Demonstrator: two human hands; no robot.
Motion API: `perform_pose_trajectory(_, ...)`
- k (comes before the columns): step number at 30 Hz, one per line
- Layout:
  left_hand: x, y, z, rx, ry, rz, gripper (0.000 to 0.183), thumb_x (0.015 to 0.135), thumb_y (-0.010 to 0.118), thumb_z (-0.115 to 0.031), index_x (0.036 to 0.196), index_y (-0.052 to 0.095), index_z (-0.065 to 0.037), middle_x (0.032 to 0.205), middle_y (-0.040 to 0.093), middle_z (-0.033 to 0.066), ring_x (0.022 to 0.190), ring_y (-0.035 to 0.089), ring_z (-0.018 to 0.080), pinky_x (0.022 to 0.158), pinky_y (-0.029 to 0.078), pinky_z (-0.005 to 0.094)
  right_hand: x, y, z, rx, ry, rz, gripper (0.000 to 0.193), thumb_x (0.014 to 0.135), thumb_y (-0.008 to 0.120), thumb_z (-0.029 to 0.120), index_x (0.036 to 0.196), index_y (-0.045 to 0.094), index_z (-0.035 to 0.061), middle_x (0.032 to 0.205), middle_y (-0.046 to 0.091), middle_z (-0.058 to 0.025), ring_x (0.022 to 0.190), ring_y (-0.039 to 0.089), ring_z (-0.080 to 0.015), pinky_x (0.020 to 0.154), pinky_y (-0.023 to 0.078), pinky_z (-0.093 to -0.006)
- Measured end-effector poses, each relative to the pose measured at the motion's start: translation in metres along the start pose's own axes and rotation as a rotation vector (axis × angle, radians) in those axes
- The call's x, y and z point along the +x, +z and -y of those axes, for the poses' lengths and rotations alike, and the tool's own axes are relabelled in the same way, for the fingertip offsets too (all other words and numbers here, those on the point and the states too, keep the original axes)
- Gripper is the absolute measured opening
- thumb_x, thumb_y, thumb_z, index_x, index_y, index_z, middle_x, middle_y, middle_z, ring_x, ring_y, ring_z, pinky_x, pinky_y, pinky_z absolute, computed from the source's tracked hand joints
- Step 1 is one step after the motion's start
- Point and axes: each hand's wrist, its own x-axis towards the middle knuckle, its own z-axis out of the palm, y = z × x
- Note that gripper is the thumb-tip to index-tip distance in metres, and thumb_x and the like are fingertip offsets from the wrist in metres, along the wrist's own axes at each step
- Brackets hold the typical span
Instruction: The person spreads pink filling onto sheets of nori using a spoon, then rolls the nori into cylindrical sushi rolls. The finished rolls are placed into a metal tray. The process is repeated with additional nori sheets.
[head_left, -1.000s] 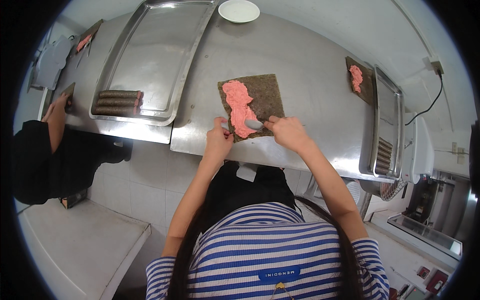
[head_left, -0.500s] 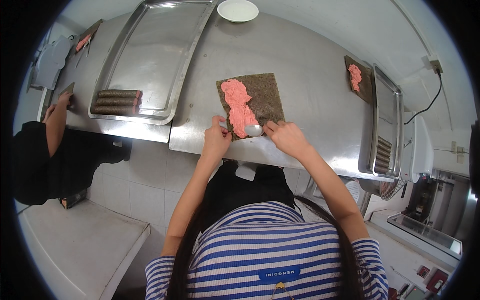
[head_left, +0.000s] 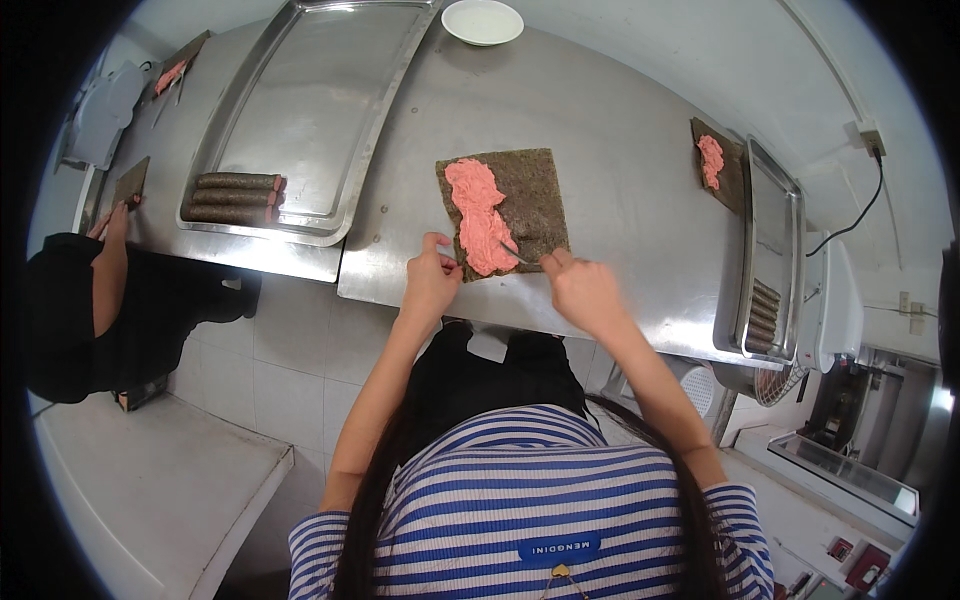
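On the steel counter (head_left: 620,130), directly ahead of the person in the striped top: one dark seaweed sheet (head_left: 535,195), lying flat, square to the counter edge. Pink paste (head_left: 478,215) is covering its left strip from far edge to near edge.

Right hand (head_left: 583,290): closed on the handle of a small spreader (head_left: 515,252), whose blade is resting on the lower part of the paste. Half a second ago the blade was working nearer the sheet's bottom edge; the hand is now drawing back toward the person, and the paste is reaching lower down the sheet than a second ago (so the spreading seems to be nearing the front edge).

Left hand (head_left: 432,278): fingers curled, pinning the sheet's near left corner; nothing else is in it.

Nearby: long steel tray (head_left: 300,110) holding finished dark rolls (head_left: 232,197); white dish (head_left: 482,20) at the far edge; a second pasted sheet (head_left: 715,165) beside a right-hand tray (head_left: 770,250). A co-worker's hand (head_left: 112,222) is working at far left.

Hard to make out: the spreader's blade shape, and the co-worker's item.
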Motion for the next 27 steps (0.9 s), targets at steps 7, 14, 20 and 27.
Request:
perform_pose_trajectory(7, -0.002, -0.001, 0.005, -0.056, -0.001, 0.019, 0.043, 0.074, 0.067, -0.001, 0.111, 0.045, -0.003, 0.082, 0.069, 0.0158, 0.073, 0.069, 0.0225, 0.067, 0.054, 0.0320, -0.007, 0.035, 0.052, -0.016, 0.074, -0.027, 0.013, 0.074, 0.057, 0.008, 0.085, 0.058, -0.0002, 0.080, 0.061, -0.0135, 0.066, 0.067, -0.0259, 0.052, 0.054, -0.0349)
perform_pose_trajectory(14, -0.002, -0.001, 0.005, -0.076, -0.020, 0.020, 0.044, 0.074, 0.067, -0.001, 0.112, 0.044, -0.003, 0.083, 0.069, 0.0157, 0.074, 0.069, 0.0214, 0.067, 0.054, 0.0313, 0.012, 0.031, 0.059, 0.181, 0.217, 0.063, 0.015, 0.076, 0.056, 0.008, 0.087, 0.061, 0.0001, 0.080, 0.062, -0.0143, 0.073, 0.067, -0.0314, 0.061, 0.054, -0.0414)
perform_pose_trajectory(20, -0.002, 0.000, 0.008, -0.093, 0.005, 0.007, 0.043, 0.075, 0.064, 0.001, 0.112, 0.043, 0.000, 0.079, 0.068, 0.0164, 0.071, 0.069, 0.0237, 0.065, 0.054, 0.0323, 0.017, -0.001, 0.021, 0.327, 0.113, -0.051, 0.022, 0.077, 0.054, 0.005, 0.095, 0.066, 0.0039, 0.083, 0.060, -0.0113, 0.075, 0.064, -0.0319, 0.066, 0.051, -0.0453)
perform_pose_trajectory(27, -0.013, -0.002, -0.007, 0.193, -0.007, -0.018, 0.047, 0.073, 0.071, -0.008, 0.112, 0.044, -0.006, 0.081, 0.065, 0.0109, 0.075, 0.066, 0.0266, 0.066, 0.052, 0.0371, 0.037, -0.009, -0.012, 0.015, -0.285, -0.085, 0.017, 0.073, 0.056, 0.006, 0.086, 0.067, 0.0049, 0.082, 0.061, -0.0060, 0.078, 0.061, -0.0230, 0.068, 0.050, -0.0369)
